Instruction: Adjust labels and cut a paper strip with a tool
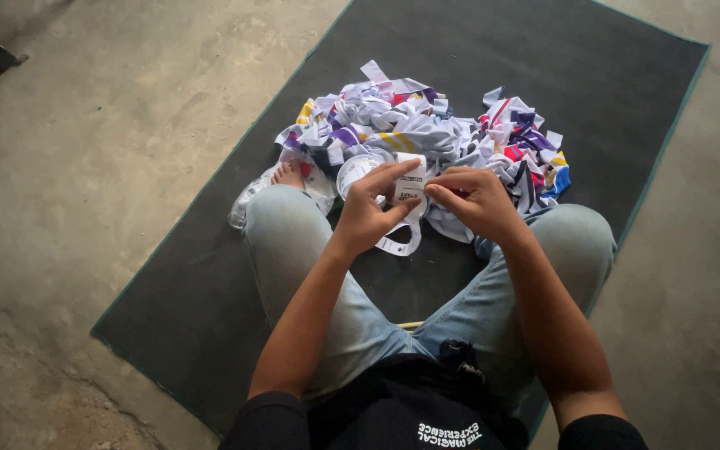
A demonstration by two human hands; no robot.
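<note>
Head view looks down on a person sitting cross-legged on a dark mat (210, 275) laid over a concrete floor (85, 167). Both hands meet in front of the knees on a narrow white printed strip (410, 187), which hangs in a loop below the fingers. The left hand (368, 212) has its grip closed on the strip from the left, thumb under and fingers over; the right hand (477, 200) pinches the strip's upper edge, fingertips pressed together on it. Just beyond the hands lies a heap of cut fabric pieces (427, 133) in white, purple, yellow and red, touching a bare foot (287, 173) and a clear plastic bag (252, 200) at the left knee.

The strip looks thin and limp, so an uneven pull between the two pinches could tear or crease it. The dangling loop sits close to the heap and might snag a loose piece and drag it along. If either pinch slackens, the strip would likely drop among the similar white scraps and be hard to pick out again.
</note>
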